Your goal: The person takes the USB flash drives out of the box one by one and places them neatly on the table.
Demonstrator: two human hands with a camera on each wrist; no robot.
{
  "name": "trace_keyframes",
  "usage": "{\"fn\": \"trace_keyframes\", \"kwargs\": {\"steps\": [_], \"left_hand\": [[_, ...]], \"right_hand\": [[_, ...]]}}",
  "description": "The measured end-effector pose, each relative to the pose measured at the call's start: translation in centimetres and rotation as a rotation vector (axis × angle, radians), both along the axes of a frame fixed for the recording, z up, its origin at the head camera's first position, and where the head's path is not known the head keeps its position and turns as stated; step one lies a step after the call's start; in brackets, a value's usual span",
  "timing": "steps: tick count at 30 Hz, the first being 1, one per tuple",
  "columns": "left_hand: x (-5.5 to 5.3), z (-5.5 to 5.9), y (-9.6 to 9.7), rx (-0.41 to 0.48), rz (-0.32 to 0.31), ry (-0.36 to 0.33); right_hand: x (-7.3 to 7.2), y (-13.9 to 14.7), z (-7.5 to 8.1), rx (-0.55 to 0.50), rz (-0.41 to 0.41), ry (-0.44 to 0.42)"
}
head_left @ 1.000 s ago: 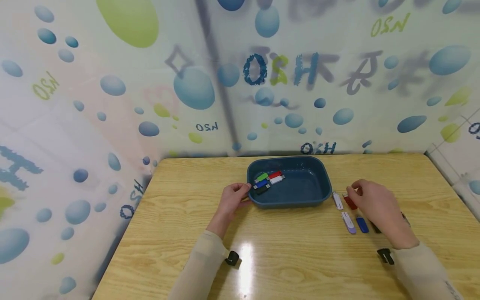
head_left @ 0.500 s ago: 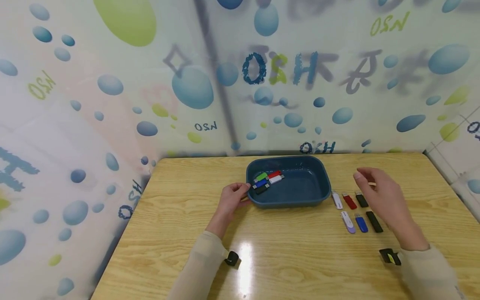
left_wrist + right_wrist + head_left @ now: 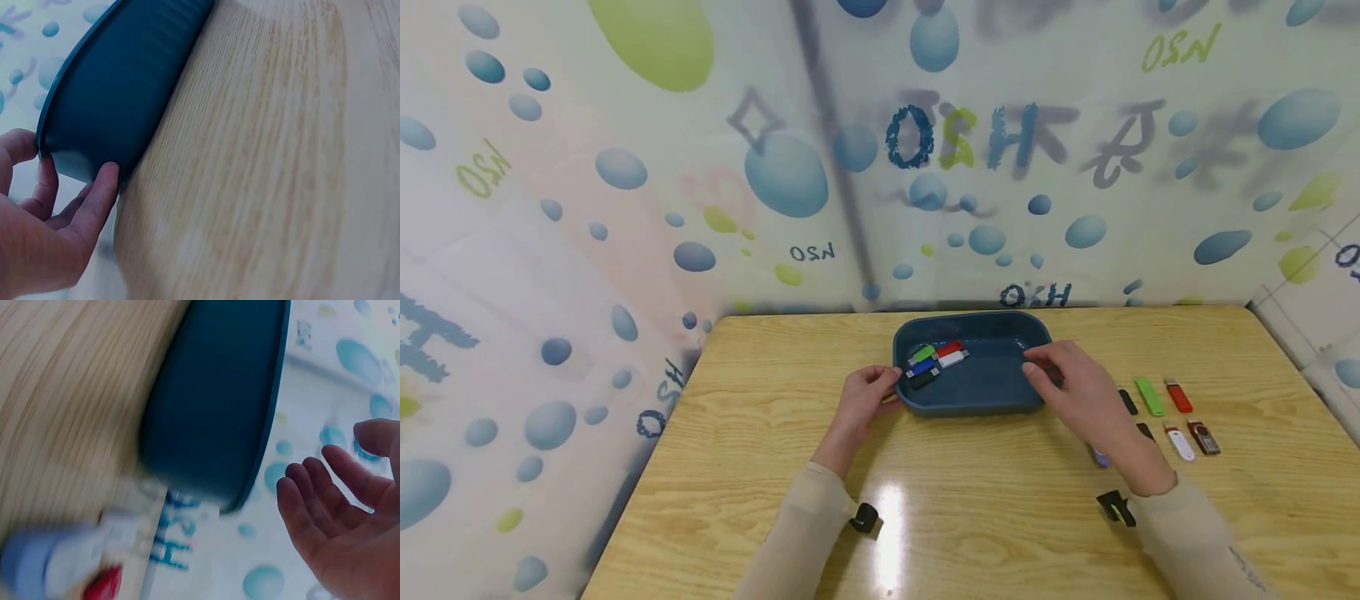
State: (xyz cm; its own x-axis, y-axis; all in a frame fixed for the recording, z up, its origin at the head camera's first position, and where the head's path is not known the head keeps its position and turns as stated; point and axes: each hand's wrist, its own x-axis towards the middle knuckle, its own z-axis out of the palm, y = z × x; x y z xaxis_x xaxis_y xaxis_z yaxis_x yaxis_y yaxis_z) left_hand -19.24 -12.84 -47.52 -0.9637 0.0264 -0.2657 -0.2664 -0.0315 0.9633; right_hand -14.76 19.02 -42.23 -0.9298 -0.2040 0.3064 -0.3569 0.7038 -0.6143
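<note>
A dark blue plastic basin (image 3: 977, 408) stands on the table near the wall. At its left end my left hand (image 3: 867, 393) grips the rim, the thumb on top and the fingers against the outer wall (image 3: 106, 94). Several USB sticks lie in the basin's left part: green (image 3: 923, 353), red (image 3: 950, 348), white (image 3: 952, 359), blue (image 3: 921, 367) and black (image 3: 924, 379). My right hand (image 3: 1086, 396) hovers by the basin's right end, fingers loosely bent. The right wrist view shows that hand (image 3: 350, 512) with nothing between thumb and fingers.
Right of the basin several more USB sticks lie in two rows, among them green (image 3: 1150, 396), red (image 3: 1179, 396), white (image 3: 1180, 443) and dark brown (image 3: 1204, 437). My right hand and forearm cover some of them. A patterned wall (image 3: 925, 233) rises behind the table.
My right hand first drew back right from over the USB sticks, then swung left to the basin's right end. The left hand and the basin have kept their place.
</note>
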Motion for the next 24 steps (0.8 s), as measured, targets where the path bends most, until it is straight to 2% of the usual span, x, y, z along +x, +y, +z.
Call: {"fn": "trace_keyframes", "kwargs": {"steps": [10, 17, 24], "left_hand": [[0.1, 0.0, -0.1, -0.009, -0.004, 0.001], [0.0, -0.1, -0.3, -0.003, 0.003, 0.005], [0.0, -0.1, -0.2, -0.005, -0.011, 0.007]], "right_hand": [[-2.0, -4.7, -0.6, 0.108, 0.059, -0.082], [-3.7, -7.8, -1.0, 0.255, 0.131, -0.057], [-5.8, -9.8, -1.2, 0.315, 0.259, -0.215]]}}
